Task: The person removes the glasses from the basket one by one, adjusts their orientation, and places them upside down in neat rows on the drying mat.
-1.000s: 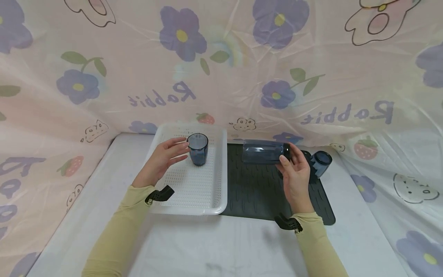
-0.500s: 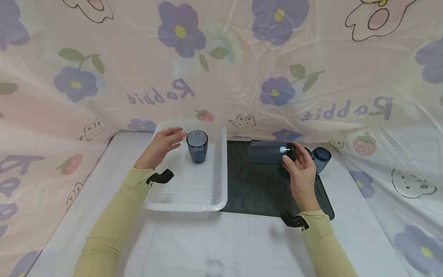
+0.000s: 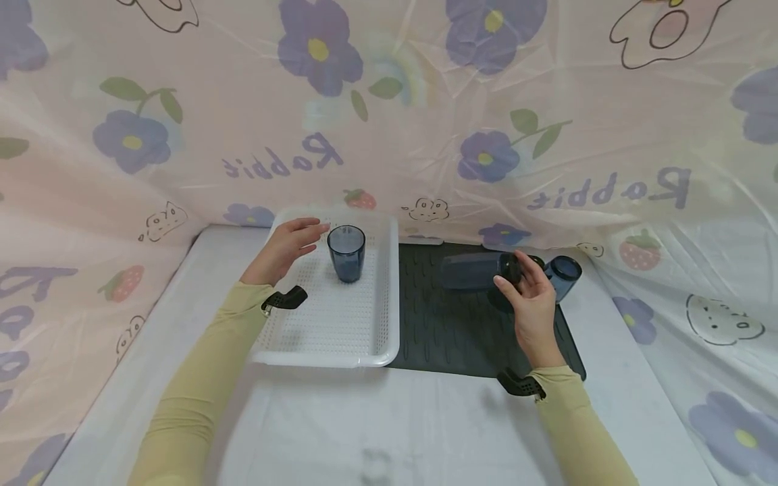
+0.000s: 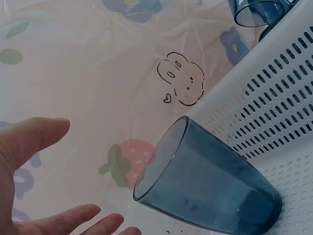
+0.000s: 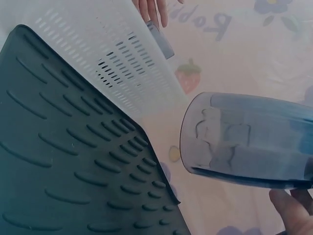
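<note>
A blue tinted drinking glass (image 3: 348,258) stands upright in the white basket (image 3: 392,337). My left hand (image 3: 284,250) hovers just left of its rim, fingers spread and apart from it; in the left wrist view a gap shows between the fingers and the glass (image 4: 210,181). Over the dark mat, my right hand (image 3: 530,314) holds a second blue glass (image 3: 471,272) by its base end, lying sideways with its mouth to the left. Its mouth faces the basket in the right wrist view, where only fingertips show under the glass (image 5: 244,142).
Another blue glass (image 3: 565,273) stands at the mat's right edge, behind my right hand. A further dark shape beside it is partly hidden. The ridged dark mat (image 3: 437,337) lies against the basket's right side. A patterned curtain (image 3: 401,135) rises behind.
My right hand has shifted slightly right with the sideways glass. My left hand has drawn back from the standing glass's rim and moved a little away from me.
</note>
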`<state>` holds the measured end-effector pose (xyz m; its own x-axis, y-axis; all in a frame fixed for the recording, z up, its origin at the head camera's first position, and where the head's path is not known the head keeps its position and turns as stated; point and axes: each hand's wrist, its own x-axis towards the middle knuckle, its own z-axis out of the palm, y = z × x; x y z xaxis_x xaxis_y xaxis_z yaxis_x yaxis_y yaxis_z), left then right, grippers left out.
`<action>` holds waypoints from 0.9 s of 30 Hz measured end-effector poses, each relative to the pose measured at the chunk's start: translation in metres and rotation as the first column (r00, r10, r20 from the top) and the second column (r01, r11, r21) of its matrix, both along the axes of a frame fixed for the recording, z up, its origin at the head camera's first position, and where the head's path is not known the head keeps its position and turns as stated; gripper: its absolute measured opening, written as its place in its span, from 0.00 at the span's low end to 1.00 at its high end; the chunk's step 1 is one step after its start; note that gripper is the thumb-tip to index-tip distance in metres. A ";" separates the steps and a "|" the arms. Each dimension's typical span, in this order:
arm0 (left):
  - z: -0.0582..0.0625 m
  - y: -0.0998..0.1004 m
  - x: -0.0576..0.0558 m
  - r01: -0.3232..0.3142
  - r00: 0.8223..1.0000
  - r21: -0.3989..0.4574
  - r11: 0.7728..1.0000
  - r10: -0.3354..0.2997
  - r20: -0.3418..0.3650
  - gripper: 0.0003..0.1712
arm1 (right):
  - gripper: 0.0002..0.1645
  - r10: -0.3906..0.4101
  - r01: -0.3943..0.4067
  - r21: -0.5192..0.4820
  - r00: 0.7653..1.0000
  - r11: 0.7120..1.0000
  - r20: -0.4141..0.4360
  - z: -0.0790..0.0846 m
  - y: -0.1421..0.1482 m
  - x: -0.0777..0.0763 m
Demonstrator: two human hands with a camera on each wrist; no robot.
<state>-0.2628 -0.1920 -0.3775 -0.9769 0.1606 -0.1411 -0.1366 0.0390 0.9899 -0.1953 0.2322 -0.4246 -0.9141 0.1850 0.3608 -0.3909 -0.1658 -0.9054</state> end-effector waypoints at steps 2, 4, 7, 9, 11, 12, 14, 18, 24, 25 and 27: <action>-0.001 0.000 -0.002 0.005 1.000 0.001 1.000 -0.005 -0.001 0.43 | 0.34 -0.001 0.001 0.004 1.000 1.000 -0.005 -0.001 0.001 0.000; -0.002 0.000 -0.002 0.006 1.000 0.006 1.000 -0.006 0.000 0.42 | 0.34 -0.002 0.002 0.014 1.000 1.000 -0.007 -0.001 0.002 -0.001; -0.003 0.001 -0.004 0.005 1.000 0.008 1.000 -0.005 -0.002 0.42 | 0.34 -0.006 0.006 0.029 1.000 1.000 -0.004 -0.002 0.003 -0.002; -0.004 0.002 -0.005 0.003 1.000 0.004 1.000 -0.003 -0.003 0.41 | 0.34 -0.010 0.010 0.039 1.000 0.999 -0.002 -0.002 0.004 -0.003; -0.004 0.003 -0.007 0.004 1.000 -0.004 1.000 -0.004 -0.004 0.42 | 0.34 -0.017 0.017 0.046 1.000 0.999 0.001 -0.003 0.005 -0.005; -0.005 0.003 -0.007 0.005 1.000 -0.007 1.000 -0.005 -0.003 0.41 | 0.35 -0.019 0.019 0.048 1.000 0.999 0.004 -0.003 0.006 -0.005; -0.005 0.004 -0.009 0.007 1.000 -0.013 1.000 -0.007 -0.001 0.41 | 0.35 -0.025 0.025 0.055 1.000 0.998 0.010 -0.003 0.007 -0.006; -0.006 0.003 -0.012 0.018 1.000 -0.019 1.000 -0.018 0.001 0.41 | 0.36 -0.045 0.042 0.080 0.999 0.996 0.029 -0.002 0.007 -0.008; -0.009 0.003 -0.016 0.042 0.999 -0.026 0.999 -0.042 0.008 0.42 | 0.38 -0.085 0.075 0.145 0.994 0.987 0.068 0.001 0.007 -0.008; -0.009 0.003 -0.017 0.045 0.999 -0.025 0.999 -0.045 0.009 0.42 | 0.38 -0.093 0.081 0.156 0.993 0.984 0.073 0.001 0.008 -0.008; -0.010 0.004 -0.018 0.057 0.998 -0.026 0.998 -0.057 0.009 0.41 | 0.38 -0.113 0.096 0.184 0.990 0.978 0.083 0.001 0.008 -0.008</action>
